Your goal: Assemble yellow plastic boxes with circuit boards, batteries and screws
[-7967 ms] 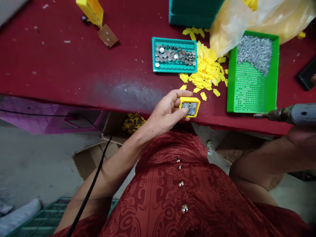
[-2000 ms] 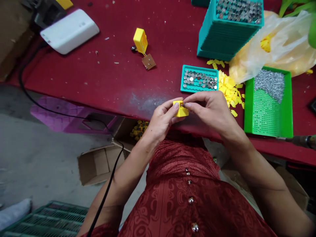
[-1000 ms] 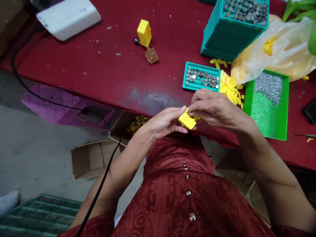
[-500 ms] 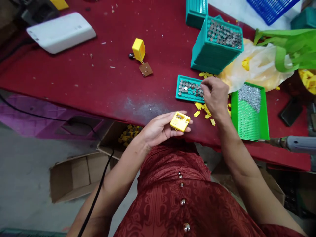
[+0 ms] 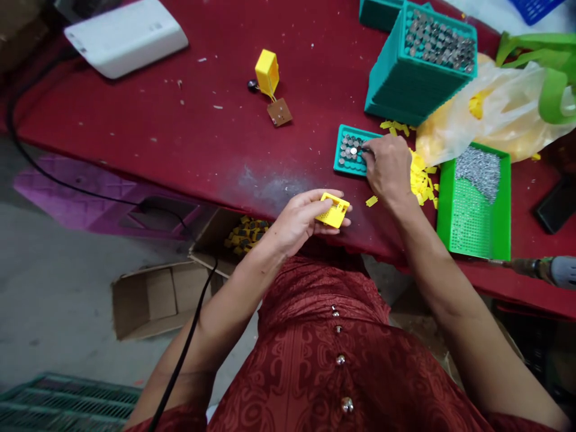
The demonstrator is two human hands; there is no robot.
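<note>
My left hand (image 5: 303, 219) holds a small yellow case (image 5: 333, 211) near the table's front edge, its thumb on the upper face and fingers beneath. The case has a recess and small holes. My right hand (image 5: 390, 168) is over the right part of a small teal tray (image 5: 337, 165) of round metal button cells (image 5: 349, 147). Its thumb and fingertips pinch together at the cells; what lies between them is too small to make out. Small yellow pieces (image 5: 420, 177) lie in a heap beside and partly behind my right hand.
A stack of teal trays (image 5: 396, 90) stands behind, cells on top. On the right are a green basket (image 5: 506, 204) of small metal parts, a plastic bag (image 5: 454, 120) and a screwdriver (image 5: 535, 268). A yellow box (image 5: 267, 72) wired to a brown board (image 5: 279, 112) and a white device (image 5: 128, 39) lie left.
The view has shifted, moving most things right and up. My left thumb has come onto the yellow case. My right fingertips are further left along the tray, and fewer cells show in it.
</note>
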